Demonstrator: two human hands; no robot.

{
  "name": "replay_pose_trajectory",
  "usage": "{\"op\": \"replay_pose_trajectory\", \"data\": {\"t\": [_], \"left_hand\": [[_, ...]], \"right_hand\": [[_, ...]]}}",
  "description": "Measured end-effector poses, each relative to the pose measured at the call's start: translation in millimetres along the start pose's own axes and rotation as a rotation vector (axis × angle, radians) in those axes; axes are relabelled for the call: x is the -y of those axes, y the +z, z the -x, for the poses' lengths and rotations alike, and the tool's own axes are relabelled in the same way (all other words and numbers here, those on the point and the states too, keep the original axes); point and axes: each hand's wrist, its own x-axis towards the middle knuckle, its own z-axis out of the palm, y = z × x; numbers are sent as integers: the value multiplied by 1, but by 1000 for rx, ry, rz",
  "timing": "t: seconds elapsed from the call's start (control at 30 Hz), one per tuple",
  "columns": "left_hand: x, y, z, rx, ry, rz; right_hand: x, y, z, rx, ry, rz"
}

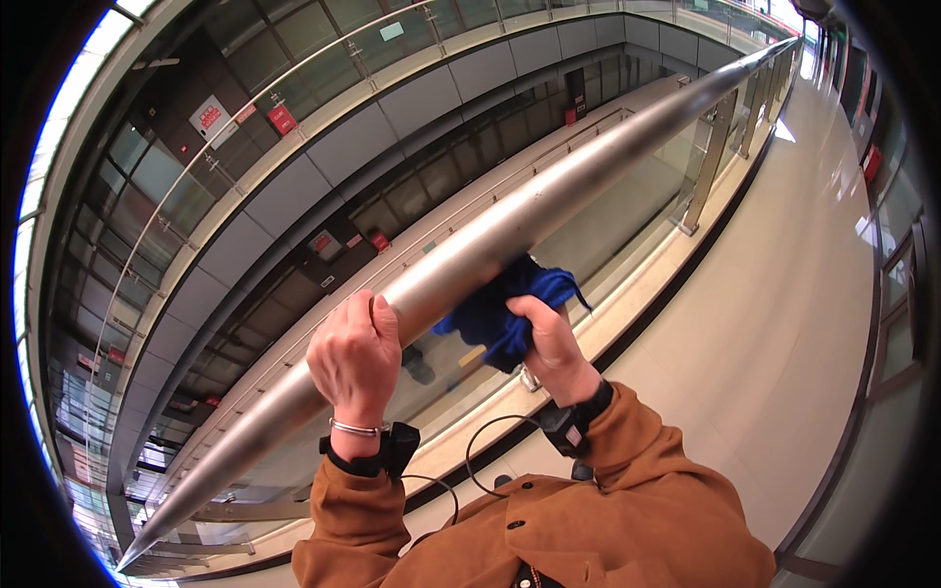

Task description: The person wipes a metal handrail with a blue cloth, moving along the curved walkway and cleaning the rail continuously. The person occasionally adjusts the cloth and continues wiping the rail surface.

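Observation:
A thick stainless-steel handrail [537,198] runs diagonally across the head view. My left hand [356,349] is closed around it, thumb and knuckles on top. To the right of it, my right hand [551,342] grips a crumpled blue cloth [511,309] just below the rail. The cloth's upper part meets the rail's underside, and one loose corner sticks out to the right. The fingers of my right hand are largely hidden behind the cloth; its thumb shows on the near side.
Below the handrail are glass panels [625,198] and a metal post [709,165] on a pale ledge. Beyond lies an open atrium with a curved balcony [360,136] opposite. A glossy tiled corridor floor [764,272] stretches to the right. Black cables [470,448] hang near my wrists.

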Motion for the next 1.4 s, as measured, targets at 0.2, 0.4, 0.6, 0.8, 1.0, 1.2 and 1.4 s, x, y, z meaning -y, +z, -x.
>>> {"op": "replay_pose_trajectory", "data": {"t": [0.2,0.4,0.6,0.8,1.0,1.2,1.4], "left_hand": [[2,-5,3,-2,-3,33],[5,-7,3,8,-24,40],[4,-6,3,-11,-4,49],[5,-4,5,-42,-75,82],[6,1,8,-19,-147,95],[8,4,11,-26,-198,82],[14,8,9,-17,-191,134]], "right_hand": [[16,25,40,-220,-579,836],[41,31,-24,219,-1036,1649],[167,-31,-104,-73,-1185,1653],[210,-39,-128,-345,-1182,2073],[103,17,-76,429,-1241,1835],[190,-32,-102,101,-1210,1968],[221,-59,-117,-184,-1230,1994]]}}
